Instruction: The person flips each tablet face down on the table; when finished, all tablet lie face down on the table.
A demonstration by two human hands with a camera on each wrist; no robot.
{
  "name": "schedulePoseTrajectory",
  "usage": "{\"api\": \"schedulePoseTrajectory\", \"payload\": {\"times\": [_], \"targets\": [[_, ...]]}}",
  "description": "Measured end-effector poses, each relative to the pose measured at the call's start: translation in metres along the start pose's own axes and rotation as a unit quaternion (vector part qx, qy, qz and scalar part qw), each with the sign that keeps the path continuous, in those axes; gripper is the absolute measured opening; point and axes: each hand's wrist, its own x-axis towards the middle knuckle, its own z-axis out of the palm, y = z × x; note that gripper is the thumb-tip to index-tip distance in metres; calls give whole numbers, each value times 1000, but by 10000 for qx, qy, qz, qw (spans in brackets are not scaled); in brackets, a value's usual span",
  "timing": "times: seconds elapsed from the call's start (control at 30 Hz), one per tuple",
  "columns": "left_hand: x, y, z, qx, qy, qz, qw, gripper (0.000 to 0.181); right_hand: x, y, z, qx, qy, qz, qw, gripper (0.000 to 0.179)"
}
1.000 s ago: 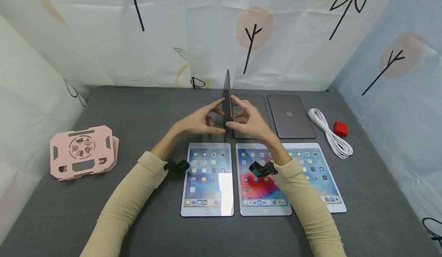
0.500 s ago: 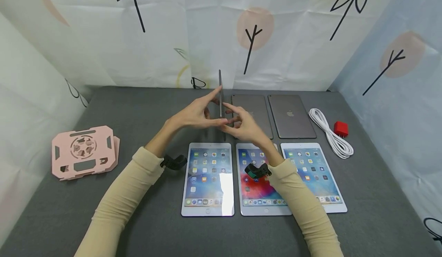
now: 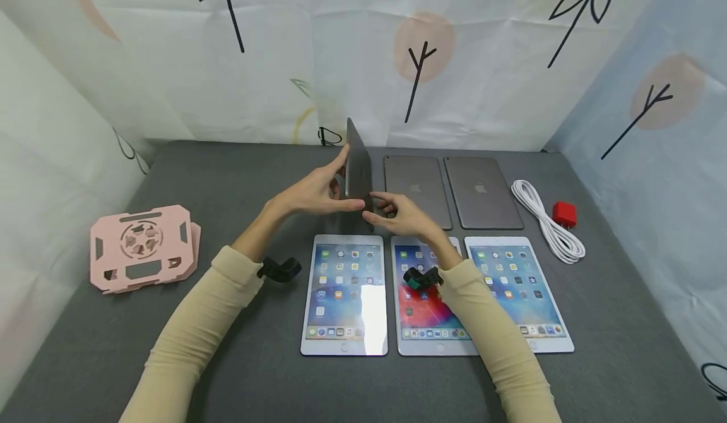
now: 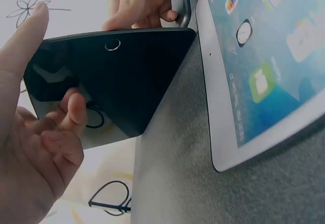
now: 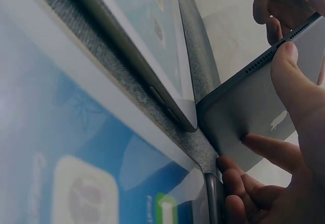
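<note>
A dark grey tablet [image 3: 359, 170] stands on its long edge behind the front row, tilted, its back toward my right hand. The left hand [image 3: 318, 189] grips it from the left, thumb at the near edge and index finger up at the top. In the left wrist view the other fingers curl before the black screen [image 4: 142, 76], which has a round home button. My right hand [image 3: 404, 214] holds the near lower end. The right wrist view shows the right thumb [image 5: 292, 71] on the edge with speaker holes and the index finger against the grey back [image 5: 259, 117].
Two grey tablets lie face down, one [image 3: 417, 189] beside another [image 3: 483, 192]. Three white tablets [image 3: 344, 349] lie screen up in front. A coiled white cable [image 3: 548, 221] and red charger [image 3: 565, 213] lie right. Pink plates [image 3: 142, 249] lie left. Fabric walls surround the table.
The held tablet has shifted left and turned, so its grey back now shows. My left hand has moved slightly left with it; the right hand has slid down toward the near lower end.
</note>
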Motion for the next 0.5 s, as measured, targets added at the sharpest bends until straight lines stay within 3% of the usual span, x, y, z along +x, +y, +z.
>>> {"api": "schedulePoseTrajectory", "payload": {"times": [0.17, 0.33, 0.5], "targets": [[-3, -5, 0, -180, 141, -23, 9997, 121, 1, 2, 2, -170, 50, -110, 9998, 68], [-8, -11, 1, -798, 250, -23, 9965, 120, -1, 3, 3, -259, 55, -189, 9995, 71], [-13, -19, 2, -1301, 352, -279, 9905, 115, -3, 2, 3, -79, 112, -148, 9998, 72]]}}
